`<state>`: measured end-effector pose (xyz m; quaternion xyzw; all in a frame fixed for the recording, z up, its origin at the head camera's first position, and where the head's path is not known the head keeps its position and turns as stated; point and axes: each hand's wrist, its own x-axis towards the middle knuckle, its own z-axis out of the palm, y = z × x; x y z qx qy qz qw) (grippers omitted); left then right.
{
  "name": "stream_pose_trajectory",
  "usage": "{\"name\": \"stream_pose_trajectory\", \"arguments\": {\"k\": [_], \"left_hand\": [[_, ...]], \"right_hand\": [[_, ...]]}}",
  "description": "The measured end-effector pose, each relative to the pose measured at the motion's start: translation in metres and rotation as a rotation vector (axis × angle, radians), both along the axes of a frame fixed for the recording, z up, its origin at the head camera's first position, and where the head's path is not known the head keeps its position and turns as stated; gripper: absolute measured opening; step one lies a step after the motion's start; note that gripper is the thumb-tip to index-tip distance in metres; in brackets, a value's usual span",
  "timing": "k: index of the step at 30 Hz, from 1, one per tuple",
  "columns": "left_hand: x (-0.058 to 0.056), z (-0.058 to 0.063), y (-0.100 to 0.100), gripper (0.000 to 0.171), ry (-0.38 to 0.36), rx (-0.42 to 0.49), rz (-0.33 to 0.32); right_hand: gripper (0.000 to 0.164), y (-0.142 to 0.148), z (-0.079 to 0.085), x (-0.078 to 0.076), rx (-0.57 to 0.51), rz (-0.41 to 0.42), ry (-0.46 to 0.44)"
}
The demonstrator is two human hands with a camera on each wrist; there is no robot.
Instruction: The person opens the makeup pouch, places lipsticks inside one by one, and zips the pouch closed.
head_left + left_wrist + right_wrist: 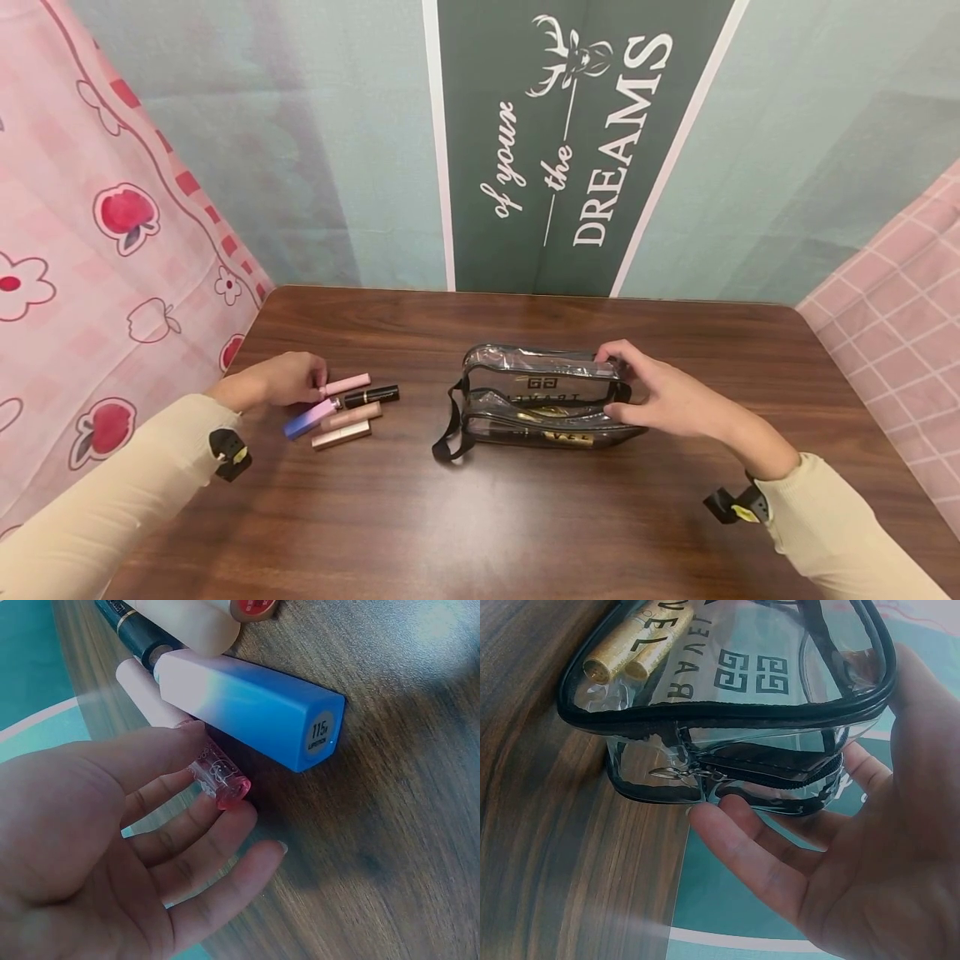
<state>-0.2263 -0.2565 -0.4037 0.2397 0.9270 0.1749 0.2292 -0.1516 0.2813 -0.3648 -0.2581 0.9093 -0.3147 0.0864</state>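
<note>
- The left hand (288,380) pinches the clear pink end of a pink tube (217,776) between thumb and fingers; the tube lies at the left of the counter (480,517).
- Beside that tube, close together, lie a black tube (372,396), a pink-to-blue lipstick case (309,420) labelled 115, a beige tube (351,416) and a pale gold tube (342,434), the last nearest the person.
- The right hand (667,402) grips the right end of a clear bag (555,387), thumb and fingers set apart around it.
- The bag stands on the counter, well to the right of the tubes, with black edging and a black strap (450,429) at its left end.
- Gold cylinders (619,649) show through its clear wall.
- Behind the counter hangs a green panel (540,267) reading DREAMS.
</note>
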Motion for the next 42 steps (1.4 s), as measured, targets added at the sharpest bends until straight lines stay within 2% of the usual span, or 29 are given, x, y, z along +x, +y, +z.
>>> {"name": "stream_pose_trajectory", "arguments": {"k": [14, 23, 34, 42], "left_hand": [[0.003, 0.000, -0.004, 0.016, 0.025, 0.036, -0.009], [0.002, 0.008, -0.003, 0.014, 0.033, 0.030, 0.025], [0.000, 0.015, -0.002, 0.012, 0.053, 0.050, 0.034], [0.003, 0.030, 0.004, 0.010, 0.081, 0.091, 0.020]], "right_hand": [[0.060, 0.000, 0.000, 0.002, -0.009, 0.007, -0.002], [0.060, 0.001, -0.001, 0.004, -0.008, 0.005, -0.001], [0.059, 0.001, 0.000, 0.005, -0.019, 0.026, 0.021], [0.060, 0.003, -0.002, 0.006, -0.007, 0.030, 0.034]]}}
